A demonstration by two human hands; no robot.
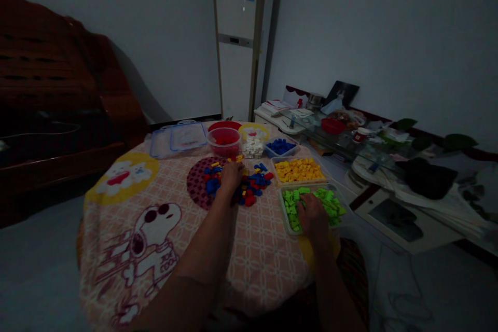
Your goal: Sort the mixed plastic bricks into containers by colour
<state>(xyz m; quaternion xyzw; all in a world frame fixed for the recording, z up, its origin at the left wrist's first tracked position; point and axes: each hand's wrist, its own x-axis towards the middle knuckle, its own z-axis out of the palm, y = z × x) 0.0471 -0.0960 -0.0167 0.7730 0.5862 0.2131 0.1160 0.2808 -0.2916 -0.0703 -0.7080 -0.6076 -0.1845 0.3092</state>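
Note:
My left hand [232, 174] is over a loose pile of mixed blue, red and yellow blocks [257, 181] on the table; its fingertips are hard to make out in the dim light. My right hand [312, 212] rests at a clear box of green blocks [330, 202], its fingers bent among the pieces. Behind that box stands a box of yellow blocks [299, 170], and farther back a box of blue blocks [280, 147]. White blocks [252, 147] are heaped beside a round clear tub [224, 142] with red pieces inside.
Clear lids [179, 138] lie at the back left of the cloth-covered table [260, 264]. A cluttered glass-topped stand [330, 137] runs along the right wall. At the left is a wooden bench [50, 62], and a tall white cabinet [235, 78] stands behind.

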